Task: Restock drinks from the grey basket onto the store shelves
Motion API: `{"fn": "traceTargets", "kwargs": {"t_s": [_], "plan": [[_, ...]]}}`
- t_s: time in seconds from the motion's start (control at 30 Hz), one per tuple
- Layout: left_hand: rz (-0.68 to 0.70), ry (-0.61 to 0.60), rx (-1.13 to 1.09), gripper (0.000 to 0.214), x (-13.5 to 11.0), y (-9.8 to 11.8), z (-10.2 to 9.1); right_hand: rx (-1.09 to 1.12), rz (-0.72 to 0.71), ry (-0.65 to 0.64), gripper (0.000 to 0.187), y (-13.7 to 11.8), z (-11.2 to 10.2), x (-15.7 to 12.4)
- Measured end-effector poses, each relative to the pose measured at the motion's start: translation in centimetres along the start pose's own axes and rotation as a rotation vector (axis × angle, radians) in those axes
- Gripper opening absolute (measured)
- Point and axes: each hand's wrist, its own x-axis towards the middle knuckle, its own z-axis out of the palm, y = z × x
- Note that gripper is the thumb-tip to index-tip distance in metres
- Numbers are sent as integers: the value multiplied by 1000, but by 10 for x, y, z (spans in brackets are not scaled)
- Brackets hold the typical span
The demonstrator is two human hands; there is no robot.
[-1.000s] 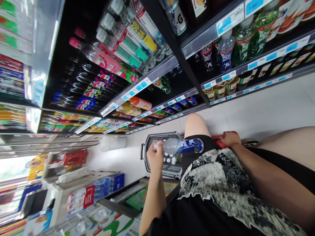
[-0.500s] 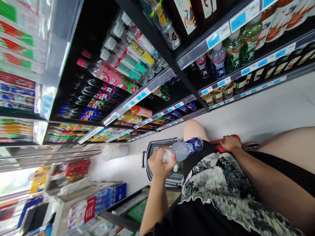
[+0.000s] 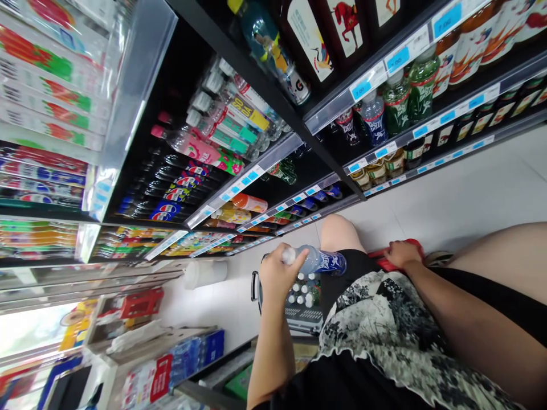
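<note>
My left hand (image 3: 276, 276) is closed around the neck of a clear plastic bottle (image 3: 314, 259), just below its white cap. The bottle has a blue label and is tilted, its base near my knee. Below that hand is a dark grey shopping basket (image 3: 301, 313), partly hidden by my arm. Several white-capped bottles (image 3: 301, 293) stand in it, at least some of them green. Between my legs, my right hand (image 3: 404, 253) has its fingers curled on the edge of a red plastic piece (image 3: 416, 245), mostly hidden.
Drink shelves (image 3: 307, 125) with price strips run along the far side. Similar blue-label bottles (image 3: 373, 117) and green bottles (image 3: 423, 82) stand on one shelf. A white bin (image 3: 205, 275) is on the tiled floor beyond the basket. Packs of bottled water (image 3: 188, 359) lie at lower left.
My left hand has moved slightly up and left, tilting the bottle flatter. More capped bottles in the basket now show. The view has shifted slightly; my right hand stays on the red piece.
</note>
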Motion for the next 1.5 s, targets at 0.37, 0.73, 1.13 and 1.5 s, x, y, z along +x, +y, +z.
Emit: {"fn": "traceTargets", "kwargs": {"t_s": [0.37,0.73,1.13,1.5], "plan": [[-202,-190,-185,45,10,-18,-10,9,-14,26,45,1,2,2],[-39,-193,-291,43,17,-49,-4,6,-6,14,46,3,4,3],[-175,240,-56,25,23,-4,19,25,-29,51,44,0,9,5],[158,477,-42,33,147,33,26,103,-8,28,41,-6,3,1]]}}
